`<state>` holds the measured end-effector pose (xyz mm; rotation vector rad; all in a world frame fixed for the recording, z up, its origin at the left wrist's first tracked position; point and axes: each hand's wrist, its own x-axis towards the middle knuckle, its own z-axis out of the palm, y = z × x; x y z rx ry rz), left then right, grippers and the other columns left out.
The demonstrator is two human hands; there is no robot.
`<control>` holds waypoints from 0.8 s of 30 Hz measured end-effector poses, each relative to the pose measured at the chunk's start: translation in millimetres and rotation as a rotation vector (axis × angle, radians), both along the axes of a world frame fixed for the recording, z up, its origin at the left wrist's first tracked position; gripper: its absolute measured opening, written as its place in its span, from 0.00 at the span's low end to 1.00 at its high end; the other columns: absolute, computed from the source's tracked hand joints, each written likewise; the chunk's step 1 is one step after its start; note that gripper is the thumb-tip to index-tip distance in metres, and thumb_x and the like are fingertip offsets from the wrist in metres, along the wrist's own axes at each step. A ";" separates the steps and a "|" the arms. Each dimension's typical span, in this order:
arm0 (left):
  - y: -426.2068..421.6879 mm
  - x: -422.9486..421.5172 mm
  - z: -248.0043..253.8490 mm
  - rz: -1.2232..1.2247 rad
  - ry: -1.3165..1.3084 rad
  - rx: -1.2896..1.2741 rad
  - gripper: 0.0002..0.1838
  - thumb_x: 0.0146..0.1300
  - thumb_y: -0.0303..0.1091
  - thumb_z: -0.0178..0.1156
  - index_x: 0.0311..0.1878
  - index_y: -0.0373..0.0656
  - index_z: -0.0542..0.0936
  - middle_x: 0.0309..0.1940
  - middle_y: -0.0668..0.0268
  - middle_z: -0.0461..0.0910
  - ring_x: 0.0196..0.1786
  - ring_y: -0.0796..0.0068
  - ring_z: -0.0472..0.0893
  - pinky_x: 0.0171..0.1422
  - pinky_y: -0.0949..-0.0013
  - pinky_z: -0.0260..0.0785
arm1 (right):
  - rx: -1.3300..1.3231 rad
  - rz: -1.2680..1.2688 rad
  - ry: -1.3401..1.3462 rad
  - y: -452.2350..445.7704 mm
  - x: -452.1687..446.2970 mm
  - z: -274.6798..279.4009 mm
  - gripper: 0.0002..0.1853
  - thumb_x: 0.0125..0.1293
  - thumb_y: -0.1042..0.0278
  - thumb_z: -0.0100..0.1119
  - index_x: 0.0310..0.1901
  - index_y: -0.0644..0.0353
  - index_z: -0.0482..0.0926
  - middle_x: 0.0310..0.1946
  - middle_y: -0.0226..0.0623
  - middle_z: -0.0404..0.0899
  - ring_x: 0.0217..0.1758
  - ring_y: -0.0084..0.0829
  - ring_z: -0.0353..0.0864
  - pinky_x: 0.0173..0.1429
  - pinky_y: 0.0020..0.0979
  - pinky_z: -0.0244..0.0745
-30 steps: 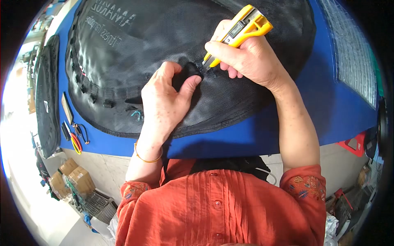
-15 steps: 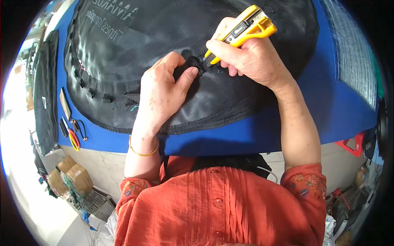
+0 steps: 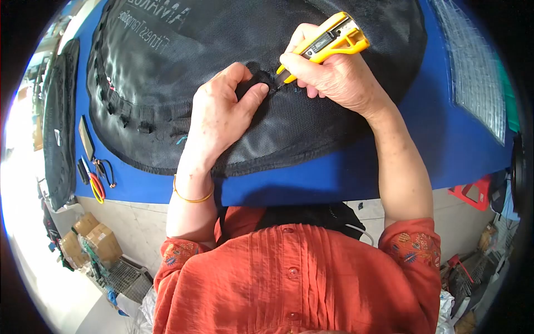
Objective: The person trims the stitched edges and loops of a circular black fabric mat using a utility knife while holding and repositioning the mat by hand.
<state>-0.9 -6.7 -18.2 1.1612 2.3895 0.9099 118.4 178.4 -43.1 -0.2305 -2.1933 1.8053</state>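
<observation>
A large black mesh sheet with pale mirrored lettering lies on a blue table. My left hand pinches a raised black fold or strap of it between thumb and fingers. My right hand is closed around a yellow utility knife, held slanted like a pen. The knife's tip points down left at the fold, right beside my left thumb; whether it touches the fabric is hard to tell. Black loops run along the sheet's left side, near a bit of teal thread.
Red-and-yellow-handled scissors and a flat dark tool lie at the table's left edge. Clear plastic sheeting covers the right side. Cardboard boxes and a wire basket stand on the floor at lower left.
The fold, pinched in my left hand, has shifted slightly up and left. My right hand and the knife dipped a little, the blade staying close to the fold.
</observation>
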 end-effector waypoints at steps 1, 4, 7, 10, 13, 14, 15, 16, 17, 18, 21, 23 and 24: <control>0.3 -1.0 0.9 0.008 -0.019 -0.010 0.14 0.63 0.37 0.70 0.36 0.36 0.79 0.27 0.55 0.79 0.29 0.58 0.80 0.37 0.60 0.72 | 0.000 0.003 0.005 0.3 -0.9 0.6 0.07 0.74 0.65 0.63 0.39 0.57 0.79 0.25 0.27 0.80 0.22 0.14 0.77 0.25 0.18 0.73; -0.7 -1.3 -2.0 -0.006 0.000 0.033 0.14 0.63 0.37 0.70 0.36 0.37 0.79 0.27 0.56 0.79 0.29 0.58 0.80 0.37 0.59 0.72 | 0.014 -0.006 0.016 -1.1 1.9 -3.1 0.07 0.74 0.65 0.63 0.39 0.57 0.79 0.25 0.27 0.80 0.23 0.14 0.78 0.26 0.18 0.72; -0.9 -1.6 -3.0 -0.006 0.009 0.040 0.13 0.63 0.37 0.70 0.37 0.37 0.79 0.27 0.56 0.79 0.29 0.58 0.80 0.37 0.59 0.72 | 0.027 -0.022 0.041 -3.5 4.4 -2.6 0.06 0.74 0.66 0.63 0.39 0.57 0.78 0.25 0.27 0.79 0.23 0.14 0.77 0.25 0.17 0.72; -0.7 -1.8 -3.2 -0.009 0.023 0.040 0.13 0.63 0.37 0.71 0.37 0.37 0.79 0.28 0.56 0.80 0.30 0.58 0.80 0.37 0.59 0.73 | 0.020 -0.023 0.038 -0.7 5.4 -1.6 0.07 0.73 0.64 0.65 0.41 0.57 0.80 0.26 0.29 0.82 0.23 0.17 0.81 0.27 0.19 0.76; -1.1 -3.0 -2.5 -0.017 0.012 0.032 0.14 0.63 0.38 0.71 0.37 0.38 0.79 0.28 0.56 0.81 0.31 0.57 0.81 0.38 0.59 0.73 | 0.022 -0.028 0.038 -2.9 4.1 -1.7 0.06 0.72 0.65 0.65 0.40 0.57 0.80 0.26 0.28 0.82 0.22 0.17 0.80 0.26 0.19 0.75; -1.2 -3.5 -3.1 -0.018 0.011 0.031 0.14 0.63 0.38 0.71 0.37 0.38 0.79 0.28 0.56 0.81 0.31 0.57 0.81 0.38 0.59 0.73 | 0.033 -0.035 0.063 -3.8 3.7 -1.9 0.06 0.74 0.68 0.62 0.38 0.57 0.78 0.24 0.27 0.78 0.20 0.13 0.76 0.24 0.17 0.70; -1.5 -4.0 -4.2 -0.021 0.010 0.029 0.14 0.63 0.38 0.71 0.38 0.38 0.79 0.29 0.55 0.81 0.32 0.57 0.82 0.38 0.59 0.73 | 0.032 -0.035 0.063 -3.3 3.6 -1.4 0.06 0.74 0.68 0.62 0.38 0.57 0.78 0.24 0.27 0.78 0.20 0.13 0.76 0.24 0.17 0.70; -1.7 -4.5 -4.9 -0.025 0.008 0.028 0.14 0.63 0.38 0.70 0.38 0.38 0.79 0.29 0.55 0.81 0.32 0.56 0.82 0.39 0.59 0.74 | 0.049 -0.026 0.064 -2.7 3.3 -0.2 0.06 0.73 0.68 0.62 0.38 0.57 0.77 0.24 0.27 0.79 0.20 0.13 0.76 0.24 0.17 0.70; -1.9 -4.7 -5.0 -0.025 0.007 0.027 0.14 0.63 0.38 0.70 0.38 0.38 0.79 0.29 0.55 0.81 0.32 0.56 0.82 0.39 0.59 0.74 | 0.064 -0.017 0.065 -2.3 3.1 0.7 0.06 0.73 0.69 0.62 0.38 0.57 0.77 0.24 0.27 0.79 0.20 0.13 0.76 0.24 0.16 0.70; -2.4 -4.4 -5.1 -0.021 -0.010 0.020 0.14 0.63 0.38 0.70 0.38 0.38 0.79 0.29 0.55 0.81 0.32 0.56 0.82 0.39 0.59 0.74 | 0.064 -0.017 0.066 -3.1 3.6 1.4 0.06 0.73 0.69 0.62 0.38 0.57 0.77 0.24 0.27 0.79 0.20 0.13 0.76 0.24 0.16 0.70; -2.6 -4.4 -4.9 -0.019 -0.016 0.012 0.14 0.63 0.39 0.70 0.38 0.38 0.79 0.29 0.55 0.81 0.33 0.56 0.82 0.39 0.59 0.74 | 0.068 -0.029 0.042 -4.3 2.8 1.1 0.06 0.74 0.70 0.62 0.38 0.56 0.76 0.23 0.26 0.79 0.20 0.12 0.75 0.24 0.16 0.70; -2.3 -5.2 -3.9 -0.021 -0.004 0.011 0.14 0.64 0.39 0.70 0.38 0.38 0.79 0.30 0.55 0.81 0.33 0.57 0.82 0.39 0.59 0.74 | 0.341 -0.042 0.239 -2.7 -1.5 -2.9 0.06 0.74 0.70 0.61 0.37 0.56 0.75 0.22 0.26 0.79 0.19 0.12 0.76 0.23 0.17 0.70; -2.1 -5.1 -3.3 -0.019 -0.015 0.011 0.14 0.64 0.39 0.70 0.38 0.38 0.79 0.30 0.55 0.81 0.33 0.56 0.82 0.40 0.59 0.74 | 0.340 -0.042 0.239 -2.6 0.1 -1.4 0.06 0.74 0.70 0.61 0.37 0.56 0.75 0.22 0.26 0.79 0.19 0.12 0.76 0.23 0.17 0.70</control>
